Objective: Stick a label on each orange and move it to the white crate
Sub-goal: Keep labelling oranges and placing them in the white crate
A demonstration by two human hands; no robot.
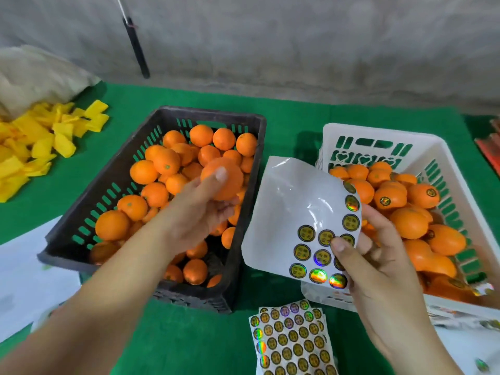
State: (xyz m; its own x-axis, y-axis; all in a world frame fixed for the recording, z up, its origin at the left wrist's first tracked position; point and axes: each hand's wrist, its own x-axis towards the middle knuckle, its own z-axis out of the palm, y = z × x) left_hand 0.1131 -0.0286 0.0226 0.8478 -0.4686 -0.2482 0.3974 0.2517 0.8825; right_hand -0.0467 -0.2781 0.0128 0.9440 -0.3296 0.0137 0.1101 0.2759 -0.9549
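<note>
My left hand grips one orange above the black crate, which is full of unlabelled oranges. My right hand holds a partly used label sheet between the two crates, thumb pressing on a round gold label. The sheet's upper part is bare backing; its lower right carries several holographic labels. The white crate at the right holds labelled oranges.
A stack of full label sheets lies on the green cloth near the front edge. Yellow wrappers are heaped at the far left beside a pale sack. White paper lies at front left. A grey wall stands behind.
</note>
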